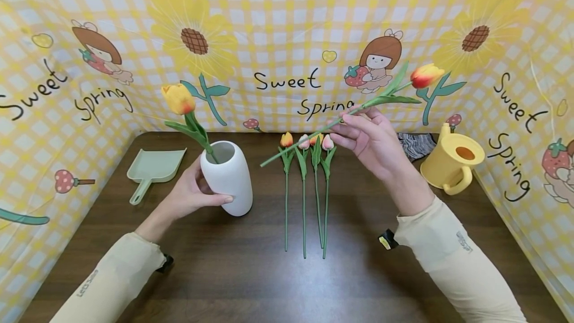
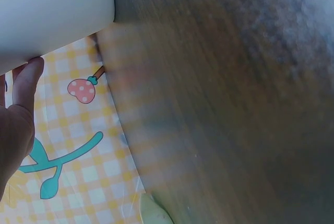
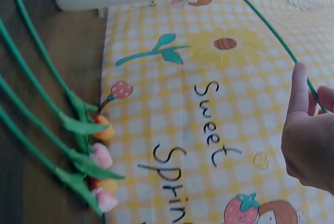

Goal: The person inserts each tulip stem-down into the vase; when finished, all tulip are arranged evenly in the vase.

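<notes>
My left hand (image 1: 197, 191) grips a white vase (image 1: 230, 181) around its side, thumb across the front. One yellow tulip (image 1: 178, 99) stands in the vase, leaning left out of its mouth. In my right hand (image 1: 369, 138) a red-and-yellow tulip (image 1: 426, 76) is pinched by its green stem, held slanted above the table with the bloom at upper right and the stem end pointing down toward the vase. The right wrist view shows thumb and fingers on that stem (image 3: 271, 30). Between the hands, several tulips (image 1: 304, 203) lie side by side, orange and pink blooms toward the back.
A pale green dustpan (image 1: 152, 166) lies at the left. At the back right stands a yellow watering can (image 1: 448, 161), beside a grey knitted cloth (image 1: 414, 146). Checked fabric (image 1: 269, 29) walls the brown table (image 1: 215, 268) at the back and both sides.
</notes>
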`<state>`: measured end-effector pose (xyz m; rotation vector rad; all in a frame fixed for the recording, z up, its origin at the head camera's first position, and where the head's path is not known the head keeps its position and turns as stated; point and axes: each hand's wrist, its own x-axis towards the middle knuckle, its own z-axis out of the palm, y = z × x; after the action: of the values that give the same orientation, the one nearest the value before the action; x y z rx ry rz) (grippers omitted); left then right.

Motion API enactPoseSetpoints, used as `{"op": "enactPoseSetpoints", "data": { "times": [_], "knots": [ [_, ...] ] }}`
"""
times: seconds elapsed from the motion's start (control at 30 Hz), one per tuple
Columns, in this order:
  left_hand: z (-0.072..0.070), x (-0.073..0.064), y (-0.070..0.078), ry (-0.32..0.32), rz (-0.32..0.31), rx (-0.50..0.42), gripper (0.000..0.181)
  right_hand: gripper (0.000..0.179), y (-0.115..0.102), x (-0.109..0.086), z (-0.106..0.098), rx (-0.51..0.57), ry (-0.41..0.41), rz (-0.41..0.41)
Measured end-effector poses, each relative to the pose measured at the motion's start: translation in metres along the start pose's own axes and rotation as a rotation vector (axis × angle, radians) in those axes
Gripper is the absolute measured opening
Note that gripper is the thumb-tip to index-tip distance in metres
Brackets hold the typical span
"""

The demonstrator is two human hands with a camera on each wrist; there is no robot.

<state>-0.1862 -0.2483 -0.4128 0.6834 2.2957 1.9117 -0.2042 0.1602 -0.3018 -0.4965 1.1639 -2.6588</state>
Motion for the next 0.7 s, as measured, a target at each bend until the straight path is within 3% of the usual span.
{"op": "enactPoseSetpoints", "data": {
  "times": [0.23, 0.57, 0.7],
  "knots": [
    [0.000, 0.000, 0.001, -0.001, -0.002, -0.003, 0.100, 0.009, 0.010, 0.011, 0.026, 0.002, 0.053, -0.064],
    [0.000, 0.000, -0.002, -0.001, 0.001, -0.002, 0.101, 0.011, 0.027, 0.023, 0.050, 0.006, 0.020, -0.078],
    [0.001, 0.001, 0.000, 0.000, 0.009, 0.005, 0.100, 0.011, 0.033, 0.027, 0.056, -0.085, 0.002, -0.071]
  ]
}}
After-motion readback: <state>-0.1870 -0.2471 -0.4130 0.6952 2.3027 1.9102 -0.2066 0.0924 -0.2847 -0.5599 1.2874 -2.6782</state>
